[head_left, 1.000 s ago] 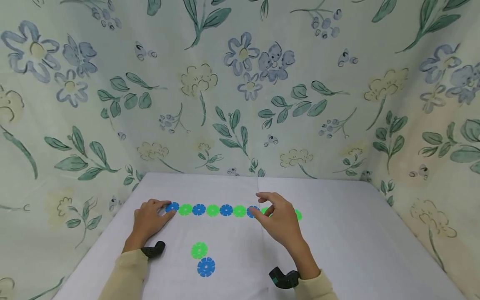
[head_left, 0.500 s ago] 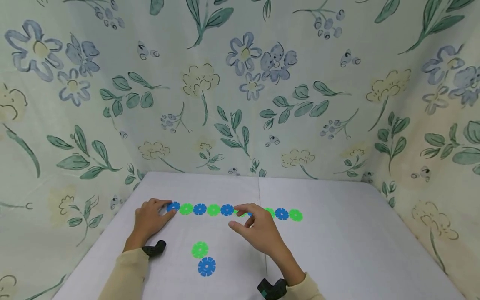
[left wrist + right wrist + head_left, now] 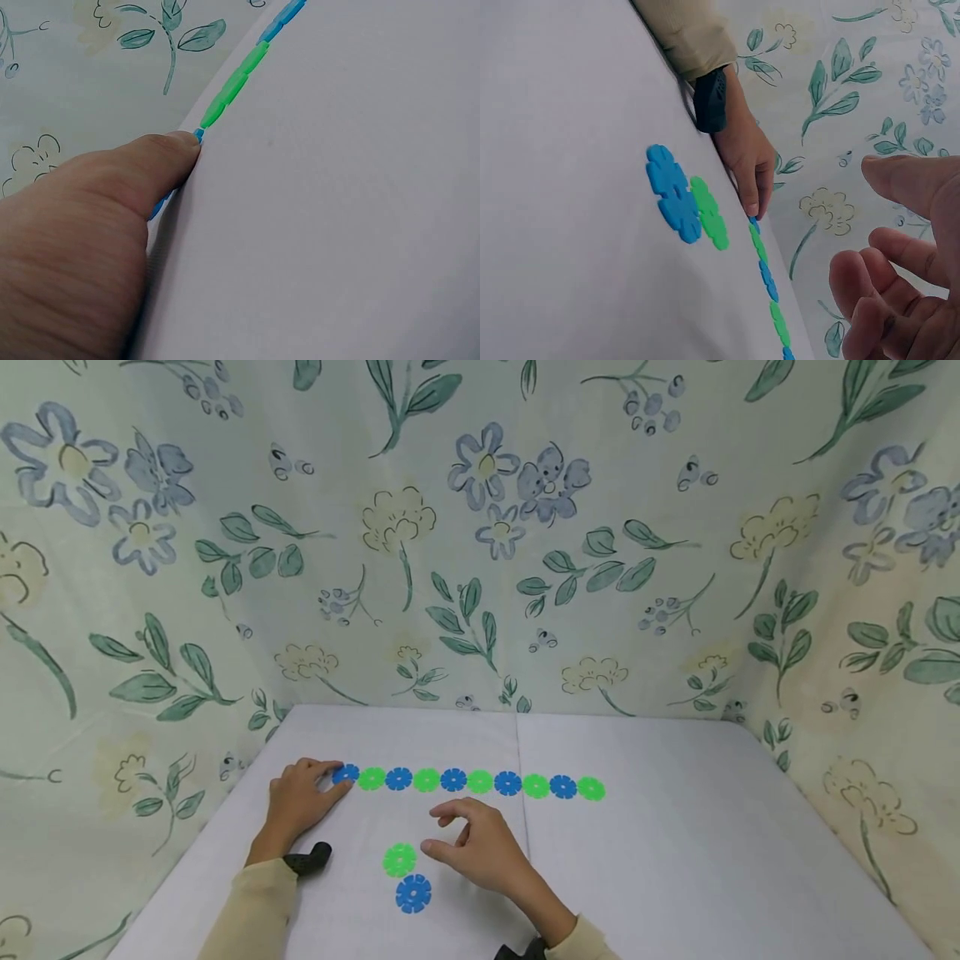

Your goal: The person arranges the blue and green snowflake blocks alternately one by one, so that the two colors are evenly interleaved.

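A row of flat, notched plastic discs, alternating blue and green, runs across the white table. The left hand (image 3: 302,797) holds the blue disc (image 3: 346,773) at the row's left end between thumb and forefinger; the thumb (image 3: 176,150) covers much of it in the left wrist view. A green disc (image 3: 399,860) and a blue disc (image 3: 413,893) lie loose in front of the row, side by side. To their right hovers the right hand (image 3: 480,847), its fingers loosely bent and thumb apart, with nothing between them. The green disc (image 3: 591,789) forms the row's right end.
White cloth covers the table (image 3: 712,860). Floral curtains (image 3: 480,610) stand behind it and at both sides. A dark camera band (image 3: 309,858) is worn on the left wrist, and another (image 3: 521,950) on the right.
The right hand has moved left and toward the front, from above the row's right part to beside the loose green disc. The left hand and the discs have stayed in place.
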Tool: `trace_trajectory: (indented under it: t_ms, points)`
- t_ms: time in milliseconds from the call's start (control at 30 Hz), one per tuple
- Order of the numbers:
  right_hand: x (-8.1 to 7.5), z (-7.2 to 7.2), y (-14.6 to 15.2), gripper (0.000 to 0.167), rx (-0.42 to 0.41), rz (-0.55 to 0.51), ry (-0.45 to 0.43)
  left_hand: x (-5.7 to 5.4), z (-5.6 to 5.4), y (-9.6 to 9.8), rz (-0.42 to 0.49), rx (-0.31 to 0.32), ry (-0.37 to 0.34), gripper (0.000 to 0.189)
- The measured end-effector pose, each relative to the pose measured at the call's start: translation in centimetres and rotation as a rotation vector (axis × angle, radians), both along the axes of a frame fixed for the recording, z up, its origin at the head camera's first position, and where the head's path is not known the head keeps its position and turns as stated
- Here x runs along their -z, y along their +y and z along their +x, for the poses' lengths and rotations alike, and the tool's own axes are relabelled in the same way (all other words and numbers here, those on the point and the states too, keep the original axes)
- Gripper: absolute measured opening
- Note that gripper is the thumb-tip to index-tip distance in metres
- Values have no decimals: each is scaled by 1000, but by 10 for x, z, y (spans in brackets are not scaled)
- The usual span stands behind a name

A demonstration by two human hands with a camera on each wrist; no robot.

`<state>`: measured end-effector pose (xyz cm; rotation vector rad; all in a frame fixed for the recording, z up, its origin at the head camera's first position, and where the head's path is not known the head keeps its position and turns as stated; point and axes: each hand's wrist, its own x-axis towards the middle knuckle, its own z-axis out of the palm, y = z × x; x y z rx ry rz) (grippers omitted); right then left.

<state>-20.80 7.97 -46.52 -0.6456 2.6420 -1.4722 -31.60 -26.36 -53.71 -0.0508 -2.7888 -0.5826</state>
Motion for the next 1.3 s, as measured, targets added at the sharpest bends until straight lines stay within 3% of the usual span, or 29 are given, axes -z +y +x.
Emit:
trace_trajectory:
  t_ms: [333, 733, 967, 1300]
  points:
    - [15, 6, -14, 47, -60, 68, -75, 0, 1, 0, 11, 6, -4, 54]
    - [20, 10, -16, 37, -118, 138, -116, -1, 2, 0, 10, 12, 3, 54]
    - [27, 11, -18, 37, -169, 203, -82, 1, 0, -2, 2, 9, -1, 56]
    - [24, 16, -20, 38, -183, 262, -126, 2, 0, -2, -1, 12, 4, 55]
